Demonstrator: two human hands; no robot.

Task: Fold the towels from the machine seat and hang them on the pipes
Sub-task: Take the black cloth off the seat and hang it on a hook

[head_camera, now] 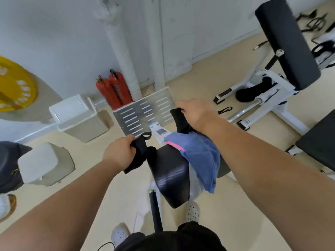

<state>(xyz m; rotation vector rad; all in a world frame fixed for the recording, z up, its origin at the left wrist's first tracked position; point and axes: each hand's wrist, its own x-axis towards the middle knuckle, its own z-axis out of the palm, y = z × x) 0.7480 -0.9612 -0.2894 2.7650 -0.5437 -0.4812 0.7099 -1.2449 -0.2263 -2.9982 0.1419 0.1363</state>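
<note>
Nearest: black padded machine seat with a ribbed vinyl face, tilted, standing just ahead of the person's white perforated clogs on the pale beige floor. On the seat's right side: crumpled blue cloth towel with a pink edge stripe, draped and hanging off the far edge, not held by either hand. Above the seat: black fabric towel with a small hanging loop, stretched between both hands; left hand, grip pressed together on the loop end; right hand, grip pressed together on the other end, which trails down behind the blue towel. Beyond: slotted silver metal footplate; two lidded beige plastic bins; two red fire extinguishers; two white wrapped upright pipes against the wall, well apart from the hands. Right: white-framed bench with a black pad. Risks, as judged: the black towel's middle appears to run under or against the blue one, so lifting it may drag the blue towel off onto the floor; a slack or uneven pull would spoil the fold; the upright pipes offer little to hang on, so a loosely folded towel may slide down.
</note>
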